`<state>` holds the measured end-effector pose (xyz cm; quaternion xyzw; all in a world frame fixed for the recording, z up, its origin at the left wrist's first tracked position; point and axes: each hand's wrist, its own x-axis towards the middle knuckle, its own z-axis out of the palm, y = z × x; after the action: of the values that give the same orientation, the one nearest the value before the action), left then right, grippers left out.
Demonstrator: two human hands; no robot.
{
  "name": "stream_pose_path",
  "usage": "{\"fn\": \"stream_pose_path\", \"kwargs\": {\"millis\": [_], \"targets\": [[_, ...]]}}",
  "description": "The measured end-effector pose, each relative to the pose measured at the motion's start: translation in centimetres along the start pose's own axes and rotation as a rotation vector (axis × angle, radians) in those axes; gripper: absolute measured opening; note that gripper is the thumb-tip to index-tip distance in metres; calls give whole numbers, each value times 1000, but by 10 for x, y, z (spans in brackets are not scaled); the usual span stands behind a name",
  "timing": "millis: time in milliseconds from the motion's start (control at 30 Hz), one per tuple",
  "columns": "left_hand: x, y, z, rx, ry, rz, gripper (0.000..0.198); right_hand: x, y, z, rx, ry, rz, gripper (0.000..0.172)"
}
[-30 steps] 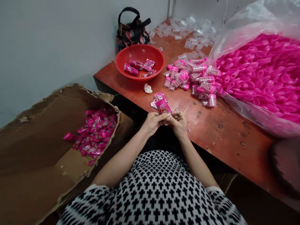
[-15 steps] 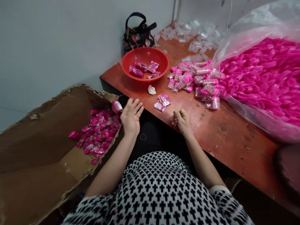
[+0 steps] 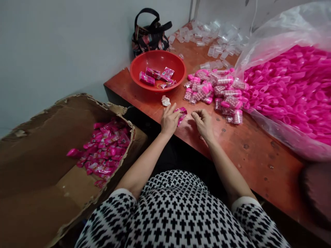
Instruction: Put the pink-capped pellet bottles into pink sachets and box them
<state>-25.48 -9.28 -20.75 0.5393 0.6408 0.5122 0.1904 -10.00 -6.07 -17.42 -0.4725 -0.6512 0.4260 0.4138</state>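
My left hand (image 3: 169, 121) is over the table's near edge. Its fingers are apart and touch the left side of a small stack of shiny pink printed sachets (image 3: 182, 115), partly covering it. To the right of the stack, my right hand (image 3: 204, 124) is just above the table, thumb and forefinger pressed together. Whatever the right fingers hold, if anything, is too small to make out. Close behind my left hand lies a crumpled white scrap (image 3: 166, 101). Small clear bottles with pink caps and pink beads inside (image 3: 224, 92) are heaped beyond my right hand.
A red bowl (image 3: 137, 80) holding pink packets stands at the back left, before a dark handbag (image 3: 152, 39). Clear empty bottles (image 3: 217, 38) lie behind. A plastic bag of pink caps (image 3: 289, 93) fills the right. A carton (image 3: 33, 165) with wrapped pink bottles (image 3: 107, 150) is left.
My left hand has moved from the carton's edge rightwards to the sachets. The pink bottle seen in the air by that hand is gone from there. My right hand stays near its place.
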Motion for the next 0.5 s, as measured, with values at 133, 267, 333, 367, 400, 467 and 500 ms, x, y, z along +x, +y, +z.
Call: {"fn": "stream_pose_path", "kwargs": {"millis": [133, 267, 333, 367, 400, 467, 500], "targets": [[-10, 19, -8, -153, 20, -14, 20, 14, -4, 10, 253, -55, 58, 34], [-23, 41, -17, -448, 118, -199, 41, 15, -9, 11, 458, -45, 128, 35], [-29, 48, -18, -658, 104, -371, 43, 10, -13, 10, 502, -40, 148, 36], [-31, 50, -18, -761, 64, -455, 41, 7, -16, 11, 509, -55, 156, 36], [-32, 51, -17, -847, 18, -525, 38, 4, -18, 11, 501, -81, 163, 36], [-34, 51, -17, -933, -39, -611, 35, 1, -22, 10, 436, -141, 174, 35], [-35, 51, -18, -930, -36, -634, 35, 3, -23, 9, 381, -159, 174, 33]]}}
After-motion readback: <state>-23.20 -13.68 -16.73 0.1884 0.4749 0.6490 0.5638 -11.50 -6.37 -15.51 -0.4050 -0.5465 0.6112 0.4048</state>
